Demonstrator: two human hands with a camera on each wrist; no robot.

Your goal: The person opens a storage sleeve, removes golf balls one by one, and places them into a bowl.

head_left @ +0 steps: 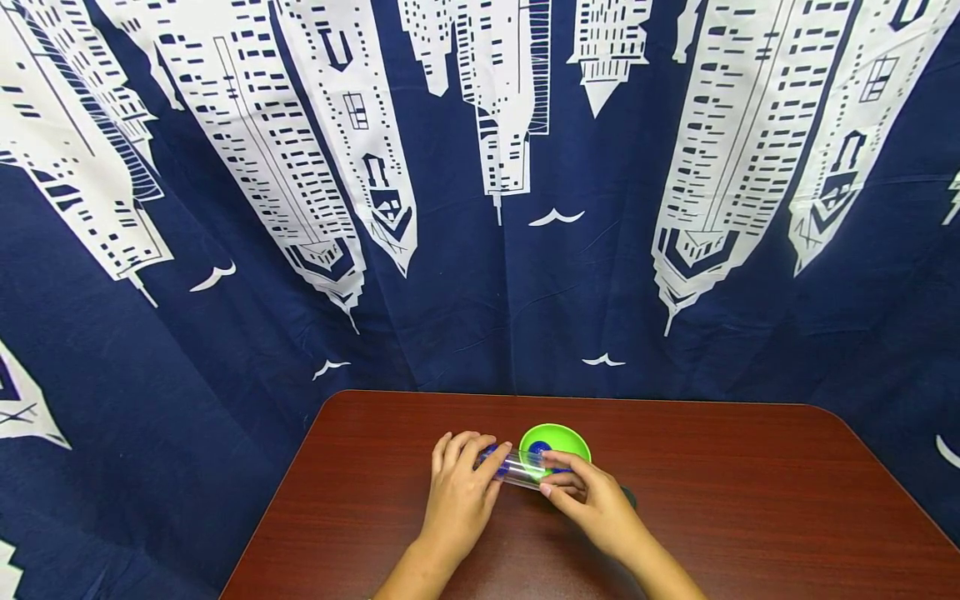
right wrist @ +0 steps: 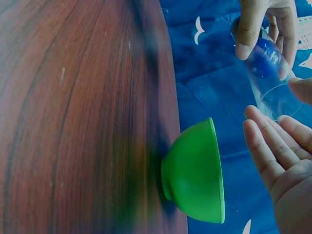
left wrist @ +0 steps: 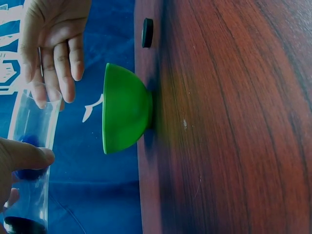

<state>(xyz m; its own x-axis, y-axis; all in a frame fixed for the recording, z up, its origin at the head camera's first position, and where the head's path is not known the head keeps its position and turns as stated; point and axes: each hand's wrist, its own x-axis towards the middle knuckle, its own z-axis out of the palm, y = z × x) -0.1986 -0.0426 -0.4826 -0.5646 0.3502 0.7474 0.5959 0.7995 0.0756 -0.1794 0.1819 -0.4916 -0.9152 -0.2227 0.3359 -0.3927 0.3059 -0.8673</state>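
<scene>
A clear tube (head_left: 523, 468) lies nearly level between my hands, above the table. My left hand (head_left: 459, 500) grips it near one end, fingers over the top. Inside the tube, by those fingers, sits a blue ball (right wrist: 264, 58); a black cap (left wrist: 24, 225) closes that end. My right hand (head_left: 596, 504) is at the tube's uncapped mouth, thumb and fingertips at the rim, the other fingers extended. Just behind the tube stands a green bowl (head_left: 573, 435), upright, holding a blue ball (head_left: 538, 447); the tube and right hand partly hide its contents.
A loose black cap (left wrist: 147, 32) lies on the reddish-brown table (head_left: 750, 483), partly hidden by my right hand in the head view. Behind the table's far edge hangs a dark blue cloth (head_left: 465, 317) printed with white buildings and birds.
</scene>
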